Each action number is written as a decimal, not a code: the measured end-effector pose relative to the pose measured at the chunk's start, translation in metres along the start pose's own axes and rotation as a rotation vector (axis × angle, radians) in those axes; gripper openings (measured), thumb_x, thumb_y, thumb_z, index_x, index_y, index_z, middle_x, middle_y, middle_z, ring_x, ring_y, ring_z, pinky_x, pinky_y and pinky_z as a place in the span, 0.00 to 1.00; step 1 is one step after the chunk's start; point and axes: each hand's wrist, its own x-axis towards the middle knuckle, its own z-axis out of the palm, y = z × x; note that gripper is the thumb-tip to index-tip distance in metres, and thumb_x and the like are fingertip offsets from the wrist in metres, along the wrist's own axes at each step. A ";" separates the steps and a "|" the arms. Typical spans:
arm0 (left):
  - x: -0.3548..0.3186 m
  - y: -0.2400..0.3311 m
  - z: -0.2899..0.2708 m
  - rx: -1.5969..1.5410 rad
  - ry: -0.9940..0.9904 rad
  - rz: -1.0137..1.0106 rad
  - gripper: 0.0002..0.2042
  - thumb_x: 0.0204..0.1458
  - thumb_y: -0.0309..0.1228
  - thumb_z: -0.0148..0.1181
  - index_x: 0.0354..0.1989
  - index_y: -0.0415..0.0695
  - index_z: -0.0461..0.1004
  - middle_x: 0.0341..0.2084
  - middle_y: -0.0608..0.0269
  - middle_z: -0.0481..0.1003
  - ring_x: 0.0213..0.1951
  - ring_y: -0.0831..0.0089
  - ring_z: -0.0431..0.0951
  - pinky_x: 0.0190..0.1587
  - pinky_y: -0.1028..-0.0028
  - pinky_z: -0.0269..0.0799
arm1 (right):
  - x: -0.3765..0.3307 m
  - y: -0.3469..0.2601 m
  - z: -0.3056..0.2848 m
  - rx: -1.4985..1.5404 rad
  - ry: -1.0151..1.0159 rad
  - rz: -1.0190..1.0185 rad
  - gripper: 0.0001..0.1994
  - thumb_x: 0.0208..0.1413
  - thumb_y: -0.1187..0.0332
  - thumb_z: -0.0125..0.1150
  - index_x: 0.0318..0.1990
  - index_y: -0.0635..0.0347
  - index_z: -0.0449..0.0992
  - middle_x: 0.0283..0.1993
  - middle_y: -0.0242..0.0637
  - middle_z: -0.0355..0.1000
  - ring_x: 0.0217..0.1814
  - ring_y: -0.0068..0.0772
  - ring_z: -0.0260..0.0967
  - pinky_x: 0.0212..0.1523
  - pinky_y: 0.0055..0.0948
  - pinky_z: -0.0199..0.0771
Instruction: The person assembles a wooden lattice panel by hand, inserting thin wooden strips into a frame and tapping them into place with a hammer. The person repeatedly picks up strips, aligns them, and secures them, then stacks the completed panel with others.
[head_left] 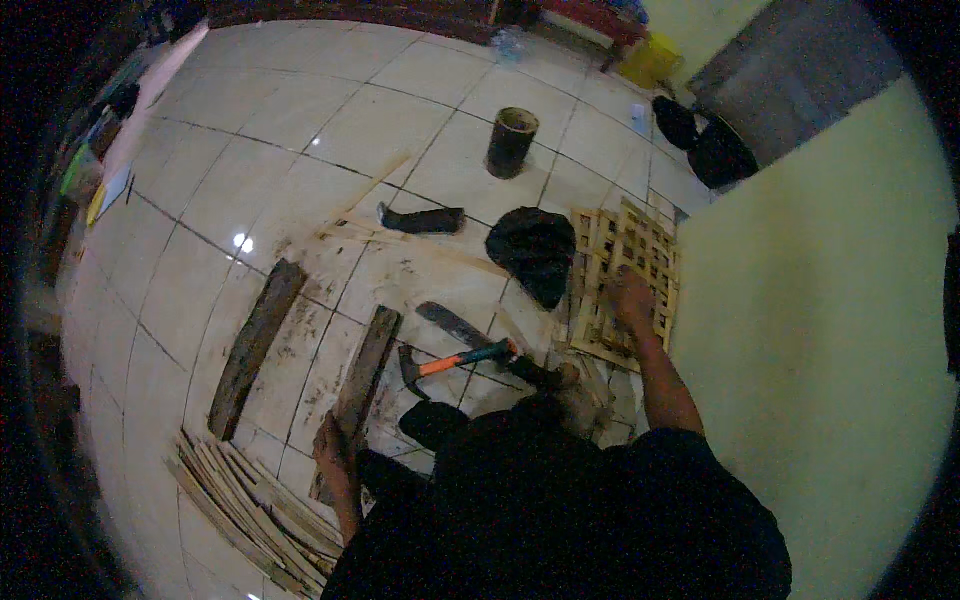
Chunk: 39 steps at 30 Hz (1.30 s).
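Observation:
My left hand [336, 450] is closed round the near part of a dark, rough wooden board [370, 365] lying on the tiles. At the right, my right hand [630, 296] is on a woven bamboo lattice panel [652, 240] beside the wall. Its fingers look curled on the slats, though the picture is blurred there. Between my hands lies a claw hammer [465, 359] with an orange and teal handle. It crosses a machete [455, 330] with a dark blade. A black, crumpled bag-like thing [535, 250] sits just left of the lattice.
A second wooden board [258, 350] and a bundle of bamboo strips [255, 510] lie at the left. Farther off are a short dark curved object [425, 220] and an upright dark cylinder [512, 145]. Black objects [722, 155] stand near the pale wall [800, 300].

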 end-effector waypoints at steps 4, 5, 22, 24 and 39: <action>0.000 0.039 -0.008 0.236 0.113 0.222 0.30 0.44 0.29 0.64 0.59 0.39 0.64 0.50 0.42 0.71 0.50 0.44 0.71 0.53 0.54 0.66 | -0.001 -0.018 -0.071 0.274 0.062 -0.043 0.26 0.57 0.56 0.58 0.58 0.65 0.66 0.46 0.44 0.71 0.43 0.38 0.68 0.43 0.38 0.69; -0.001 0.022 -0.003 0.373 0.107 0.242 0.30 0.42 0.29 0.65 0.58 0.40 0.65 0.50 0.43 0.72 0.50 0.45 0.72 0.52 0.54 0.67 | -0.004 -0.030 -0.093 0.375 0.060 -0.059 0.26 0.58 0.57 0.58 0.59 0.65 0.65 0.46 0.43 0.71 0.42 0.37 0.67 0.43 0.37 0.69; -0.020 0.007 0.012 0.508 -0.015 -0.148 0.32 0.46 0.40 0.65 0.61 0.48 0.64 0.56 0.47 0.66 0.60 0.50 0.62 0.61 0.48 0.55 | -0.170 -0.388 0.047 0.045 -0.059 -2.116 0.27 0.47 0.68 0.58 0.57 0.30 0.72 0.29 0.28 0.62 0.34 0.29 0.62 0.44 0.37 0.60; -0.044 0.019 -0.009 0.272 -0.108 -0.441 0.29 0.46 0.35 0.65 0.59 0.46 0.65 0.56 0.45 0.66 0.60 0.48 0.62 0.60 0.48 0.55 | -0.174 -0.399 0.074 0.046 -0.045 -2.218 0.26 0.49 0.67 0.56 0.58 0.28 0.71 0.30 0.28 0.62 0.34 0.29 0.62 0.44 0.36 0.60; -0.037 0.007 -0.074 -0.415 0.670 -0.576 0.14 0.60 0.32 0.53 0.48 0.34 0.71 0.31 0.55 0.78 0.33 0.71 0.76 0.39 0.72 0.70 | -0.167 -0.413 0.106 -0.041 -0.427 -2.108 0.29 0.52 0.60 0.61 0.63 0.40 0.64 0.44 0.38 0.69 0.50 0.43 0.68 0.55 0.47 0.66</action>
